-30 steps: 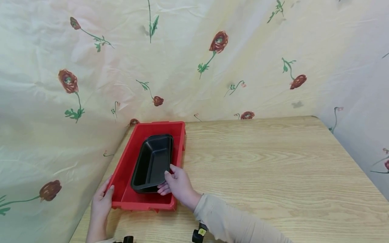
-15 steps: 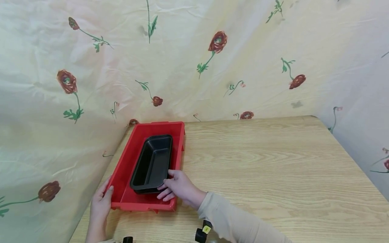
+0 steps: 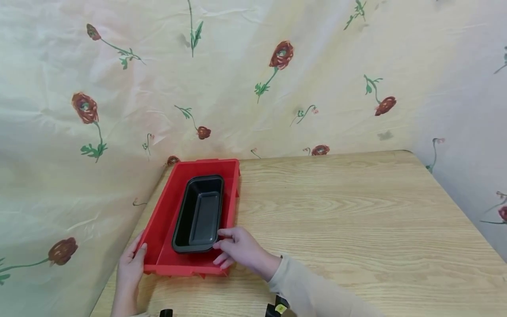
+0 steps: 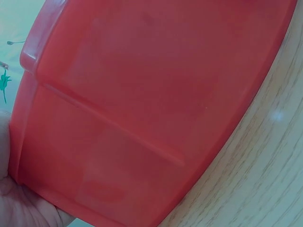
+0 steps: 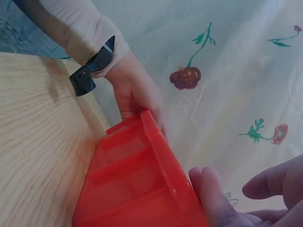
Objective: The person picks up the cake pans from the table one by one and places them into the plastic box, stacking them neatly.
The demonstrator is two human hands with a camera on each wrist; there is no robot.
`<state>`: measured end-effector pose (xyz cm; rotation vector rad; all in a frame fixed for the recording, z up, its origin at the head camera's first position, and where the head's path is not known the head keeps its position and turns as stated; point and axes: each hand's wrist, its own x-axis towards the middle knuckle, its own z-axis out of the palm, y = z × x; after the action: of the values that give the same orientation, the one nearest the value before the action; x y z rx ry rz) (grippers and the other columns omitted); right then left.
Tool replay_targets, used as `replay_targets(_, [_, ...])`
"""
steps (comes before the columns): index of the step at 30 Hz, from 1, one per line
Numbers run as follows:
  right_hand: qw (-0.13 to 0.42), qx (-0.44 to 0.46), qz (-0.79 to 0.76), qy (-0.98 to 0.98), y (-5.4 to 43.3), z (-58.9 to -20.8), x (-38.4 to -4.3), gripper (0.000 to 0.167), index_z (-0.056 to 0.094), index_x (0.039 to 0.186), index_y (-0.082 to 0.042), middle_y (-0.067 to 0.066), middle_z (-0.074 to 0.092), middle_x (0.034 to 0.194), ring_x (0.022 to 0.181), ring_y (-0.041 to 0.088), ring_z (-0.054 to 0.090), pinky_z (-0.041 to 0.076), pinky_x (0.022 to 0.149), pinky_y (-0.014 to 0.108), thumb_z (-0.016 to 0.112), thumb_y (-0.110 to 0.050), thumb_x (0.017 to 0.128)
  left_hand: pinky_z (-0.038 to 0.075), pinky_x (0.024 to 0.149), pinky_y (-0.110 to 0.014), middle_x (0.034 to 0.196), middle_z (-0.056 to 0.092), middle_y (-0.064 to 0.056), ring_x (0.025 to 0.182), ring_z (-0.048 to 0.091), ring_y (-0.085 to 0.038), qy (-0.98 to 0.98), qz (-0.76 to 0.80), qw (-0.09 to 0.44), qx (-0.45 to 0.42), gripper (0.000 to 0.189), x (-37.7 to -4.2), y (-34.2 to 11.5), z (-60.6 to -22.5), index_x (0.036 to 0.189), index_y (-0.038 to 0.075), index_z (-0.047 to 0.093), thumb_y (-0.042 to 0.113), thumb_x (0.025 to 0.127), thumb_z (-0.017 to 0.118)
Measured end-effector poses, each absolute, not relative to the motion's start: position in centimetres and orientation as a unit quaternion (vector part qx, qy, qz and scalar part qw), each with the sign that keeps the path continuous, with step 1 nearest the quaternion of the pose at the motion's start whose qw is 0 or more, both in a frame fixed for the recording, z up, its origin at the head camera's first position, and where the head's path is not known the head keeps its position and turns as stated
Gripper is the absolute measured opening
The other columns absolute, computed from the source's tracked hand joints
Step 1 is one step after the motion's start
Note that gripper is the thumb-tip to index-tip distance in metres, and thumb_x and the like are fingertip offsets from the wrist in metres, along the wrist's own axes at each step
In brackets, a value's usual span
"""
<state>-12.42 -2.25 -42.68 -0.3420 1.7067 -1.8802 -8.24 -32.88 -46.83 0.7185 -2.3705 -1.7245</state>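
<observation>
A black loaf pan (image 3: 206, 215) lies inside a shallow red plastic bin (image 3: 158, 246) at the left of the table, with bin floor showing around it. My left hand (image 3: 130, 264) grips the bin's near left corner, thumb over the rim; in the left wrist view the hand (image 4: 28, 208) wraps the edge from outside. By the pan's near right corner hovers my right hand (image 3: 245, 251), above the bin's right wall. In the right wrist view its thumb and fingers (image 5: 270, 187) are spread apart with nothing between them. Whether a fingertip still touches the pan, I cannot tell.
The wood-grain table (image 3: 336, 220) extends to the right of the bin. A flower-printed cloth (image 3: 237, 79) hangs behind the table and along its left and right sides. Black camera mounts (image 3: 277, 306) sit at the wrists.
My right hand has let go of the loaf pan and drawn back to the right and toward me. The pan, tilted before, now sits flatter. My left hand keeps its grip on the bin.
</observation>
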Motion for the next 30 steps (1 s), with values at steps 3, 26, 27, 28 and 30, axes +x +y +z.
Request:
replay_targets(3, [0.278, -0.148, -0.699, 0.642, -1.7, -42.7, -12.0, 0.047, 0.044, 0.148, 0.015, 0.022, 0.070, 0.121, 0.079, 0.031, 0.075, 0.060, 0.064, 0.033, 0.054, 0.001, 0.104, 0.042, 0.070, -0.004, 0.165, 0.028, -0.023, 0.141, 0.035, -0.042, -0.784, -0.569, 0.061, 0.242, 0.054, -8.2, -33.1, -46.8, 0.164, 0.014, 0.028, 0.020, 0.113, 0.041])
replay_targets(26, [0.205, -0.198, -0.660, 0.695, 7.0, -44.4, -12.6, 0.039, 0.047, 0.139, 0.021, 0.022, 0.070, 0.111, 0.090, 0.034, 0.072, 0.061, 0.073, 0.039, 0.048, 0.005, 0.103, 0.038, 0.106, -0.065, 0.158, 0.035, -0.032, 0.139, 0.039, -0.053, -0.855, -0.447, 0.064, 0.254, 0.053, -8.7, -33.7, -46.2, 0.162, 0.008, 0.032, 0.011, 0.110, 0.045])
replay_targets(27, [0.200, -0.198, -0.657, 0.700, 7.4, -44.4, -12.6, 0.039, 0.047, 0.139, 0.021, 0.023, 0.070, 0.112, 0.090, 0.034, 0.072, 0.061, 0.073, 0.039, 0.049, 0.005, 0.103, 0.038, 0.106, -0.065, 0.157, 0.036, -0.033, 0.138, 0.039, -0.053, -0.859, -0.439, 0.064, 0.255, 0.053, -8.8, -33.7, -46.1, 0.161, 0.007, 0.033, 0.011, 0.110, 0.045])
replay_targets(28, [0.194, -0.199, -0.652, 0.706, 7.8, -44.5, -12.6, 0.039, 0.048, 0.138, 0.021, 0.025, 0.069, 0.112, 0.091, 0.035, 0.072, 0.061, 0.073, 0.038, 0.049, 0.004, 0.103, 0.038, 0.106, -0.065, 0.156, 0.036, -0.034, 0.138, 0.039, -0.053, -0.865, -0.429, 0.065, 0.254, 0.052, -8.7, -33.6, -46.0, 0.161, 0.006, 0.033, 0.011, 0.110, 0.045])
replay_targets(30, [0.182, -0.201, -0.646, 0.714, 8.7, -44.5, -12.6, 0.038, 0.048, 0.138, 0.021, 0.028, 0.068, 0.114, 0.091, 0.036, 0.072, 0.061, 0.073, 0.038, 0.049, 0.003, 0.104, 0.036, 0.107, -0.066, 0.155, 0.037, -0.035, 0.138, 0.039, -0.054, -0.874, -0.411, 0.065, 0.252, 0.052, -8.7, -33.6, -45.9, 0.160, 0.004, 0.034, 0.014, 0.111, 0.045])
